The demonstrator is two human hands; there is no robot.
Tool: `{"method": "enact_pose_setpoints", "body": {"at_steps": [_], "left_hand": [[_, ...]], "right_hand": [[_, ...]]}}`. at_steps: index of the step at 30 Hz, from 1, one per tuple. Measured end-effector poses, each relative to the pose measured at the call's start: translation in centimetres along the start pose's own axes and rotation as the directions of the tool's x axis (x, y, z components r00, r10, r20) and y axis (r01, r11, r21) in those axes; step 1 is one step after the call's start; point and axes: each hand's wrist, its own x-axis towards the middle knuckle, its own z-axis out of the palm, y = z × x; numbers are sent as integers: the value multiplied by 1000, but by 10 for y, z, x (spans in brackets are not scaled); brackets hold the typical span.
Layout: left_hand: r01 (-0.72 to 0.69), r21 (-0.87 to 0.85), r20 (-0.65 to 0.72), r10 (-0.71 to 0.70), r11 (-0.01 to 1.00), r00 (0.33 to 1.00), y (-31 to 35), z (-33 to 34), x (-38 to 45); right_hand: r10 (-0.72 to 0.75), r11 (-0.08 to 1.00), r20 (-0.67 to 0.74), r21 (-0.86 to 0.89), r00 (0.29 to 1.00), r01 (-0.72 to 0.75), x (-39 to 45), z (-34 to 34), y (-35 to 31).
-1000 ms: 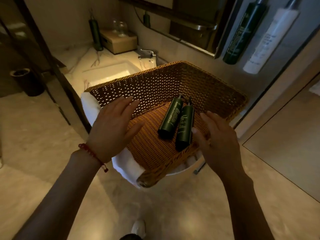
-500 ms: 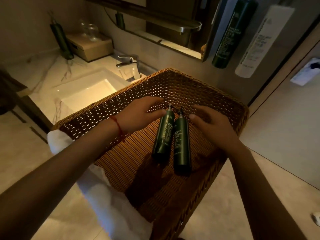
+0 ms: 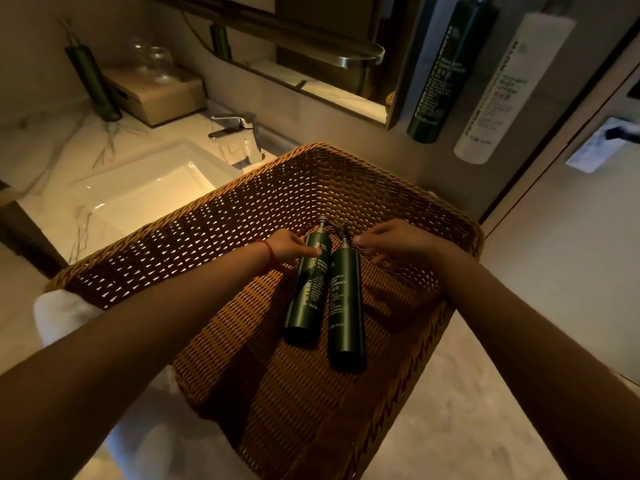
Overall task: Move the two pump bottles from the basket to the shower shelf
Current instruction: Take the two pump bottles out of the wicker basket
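1. You are only starting: both dark green pump bottles, the left pump bottle (image 3: 306, 278) and the right pump bottle (image 3: 344, 299), are lying side by side in the wicker basket (image 3: 221, 233), none moved to a shower shelf.
2. Your left hand (image 3: 289, 249) is touching the left bottle's shoulder, grip open, not closed around it.
3. Your right hand (image 3: 391, 240) is reaching just beside the right bottle's pump, fingers spread, holding nothing.

I see two pump bottles (image 3: 325, 292) lying side by side in the basket (image 3: 214, 244), pumps toward the far wall. The sink (image 3: 138, 199) lies far left of the basket, the faucet (image 3: 239, 133) behind it.
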Motion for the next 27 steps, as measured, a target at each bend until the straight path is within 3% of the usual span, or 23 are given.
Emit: {"method": "enact_pose_setpoints", "body": {"at_steps": [10, 16, 21, 27], "left_hand": [[154, -134, -55, -162, 979, 985, -8, 14, 21], [168, -178, -85, -186, 970, 979, -12, 16, 30], [154, -116, -132, -169, 981, 977, -13, 24, 36], [167, -144, -90, -182, 975, 979, -13, 14, 40]], "right_hand": [[363, 931, 72, 6, 929, -364, 47, 3, 7], [403, 909, 121, 57, 907, -412, 60, 10, 12], [433, 886, 185, 93, 882, -454, 70, 23, 14], [440, 884, 172, 87, 882, -458, 79, 40, 12]]}}
